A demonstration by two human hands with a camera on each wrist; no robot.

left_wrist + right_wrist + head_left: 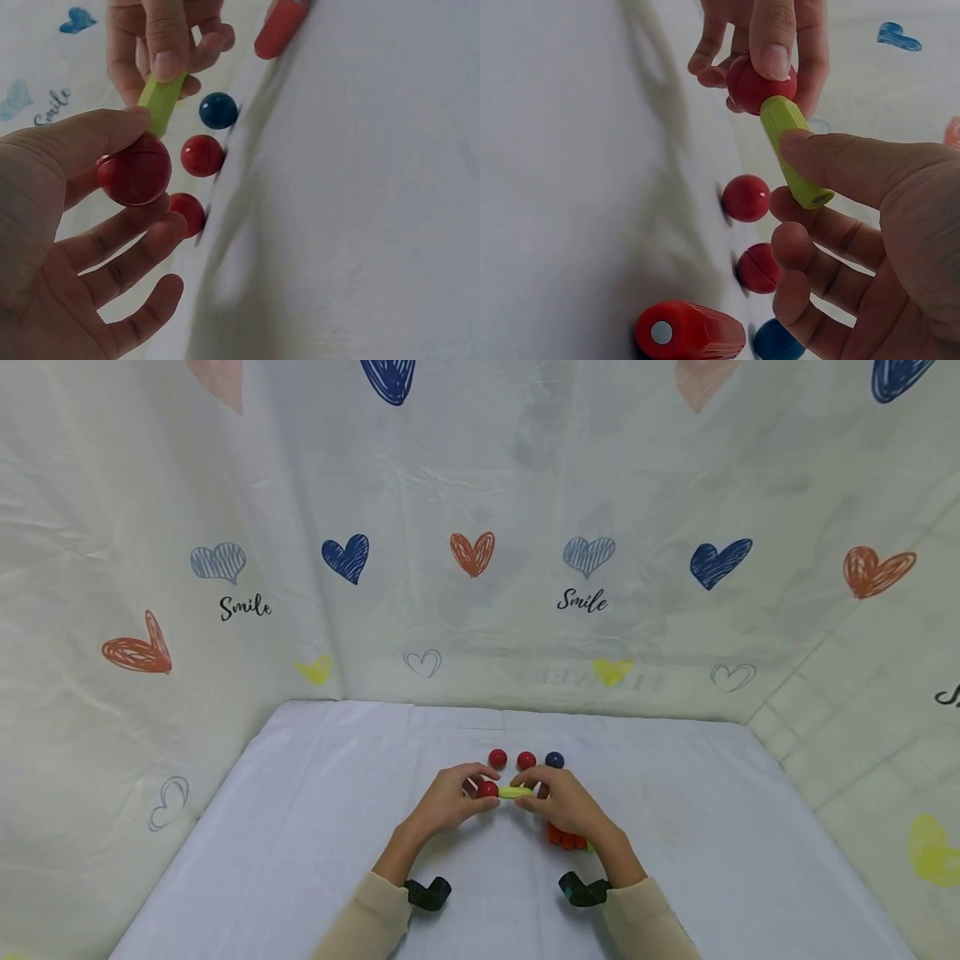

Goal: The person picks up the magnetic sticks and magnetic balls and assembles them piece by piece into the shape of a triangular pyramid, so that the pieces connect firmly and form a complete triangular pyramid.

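Observation:
Between thumb and fingers, my left hand (446, 797) pinches a glossy red ball (135, 178) with a seam line. My right hand (567, 803) pinches a yellow-green ribbed rod (786, 142), thumb on one side and fingers on the other. One end of the rod meets the ball, and the two lie in line between my hands in the head view. Just beyond my fingers, two loose red balls (498, 758) and a dark blue ball (554, 760) form a row on the table.
Several orange-red rods (566, 837) lie together below my right hand, partly hidden by it, with a bit of yellow-green beside them. A round silvery disc shows on the end of one red rod (697, 331). White cloth covers the table (322, 827); a heart-printed curtain (480, 627) hangs behind.

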